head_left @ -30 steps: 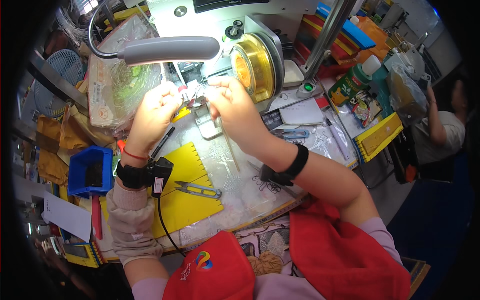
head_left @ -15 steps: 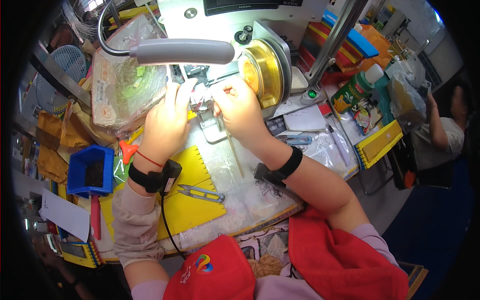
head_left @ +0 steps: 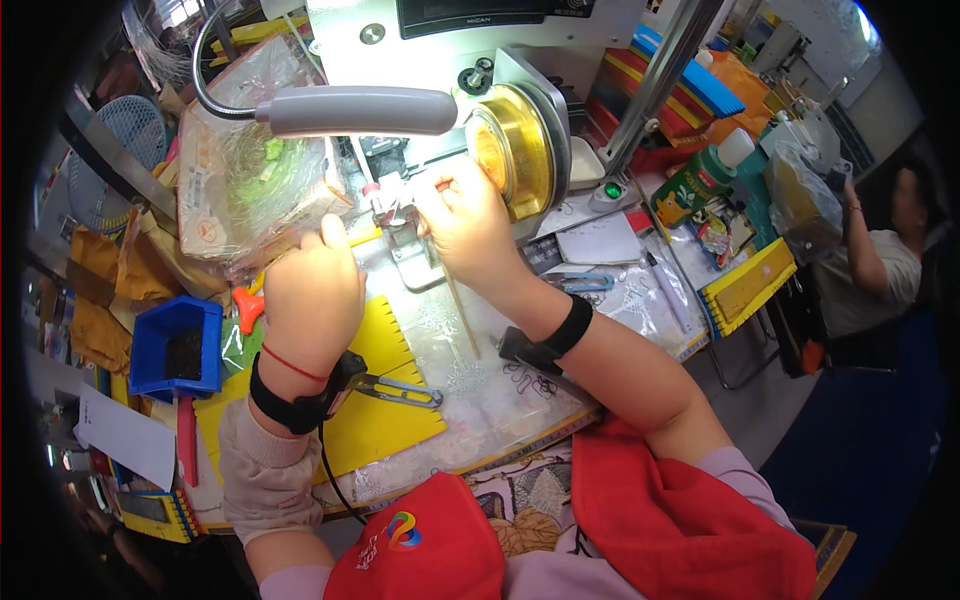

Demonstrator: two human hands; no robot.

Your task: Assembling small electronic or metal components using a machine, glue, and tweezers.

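Note:
My right hand (head_left: 468, 225) is at the small metal clamp-like fixture (head_left: 398, 208) on the front of a white bench machine (head_left: 345, 55). Its thumb and fingertips are pinched together; whatever sits between them is too small to make out. My left hand (head_left: 318, 300) is off the fixture, to its lower left, beside the plastic-wrapped box (head_left: 215, 180) of fine clear strands. Its fingers are curled and mostly hidden behind the back of the hand. Right of the fixture stands a spool of golden-yellow film or wire (head_left: 530, 150). Below the right hand lies a thin stick (head_left: 462, 315).
A grey gooseneck lamp (head_left: 360, 110) hangs over the fixture. Thread snips (head_left: 410, 392) lie on a yellow notched board (head_left: 385, 440). A blue bin (head_left: 145, 345) and an orange-red three-armed piece (head_left: 247, 308) are at left. A green bottle (head_left: 695, 185) stands right; another person sits beyond.
My left hand has drawn back from the fixture, down and to the left, and its fingers have curled. A red-tipped part of the fixture now shows. My right hand stays pinched there.

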